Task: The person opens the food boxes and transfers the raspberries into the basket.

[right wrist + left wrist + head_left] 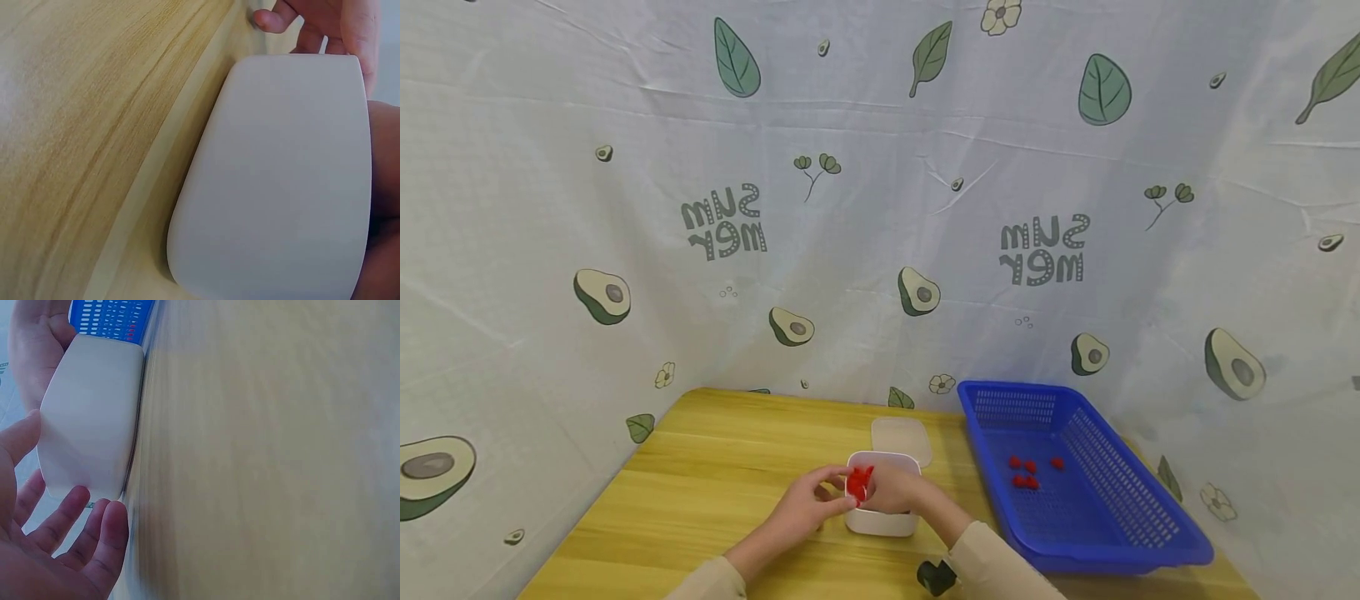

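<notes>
A white open box (pixel 882 523) with rounded corners stands on the wooden table. My left hand (pixel 808 504) holds its left end, thumb at the rim and fingertips against the outer wall. In the left wrist view, the fingers of that hand spread at the end of the box (pixel 94 419). My right hand (pixel 891 487) reaches down into the box, and the wall hides its fingers in the right wrist view. Bright red pieces (pixel 859 483) show in the box between the two hands; their exact kind is too small to tell.
A blue perforated basket (pixel 1097 508) stands at the right with several small red pieces (pixel 1030 467) in it. Behind the box lies a pale translucent lid (pixel 901 438). A dark object (pixel 936 577) is beside the right sleeve. A printed curtain (pixel 880 250) hangs behind the table.
</notes>
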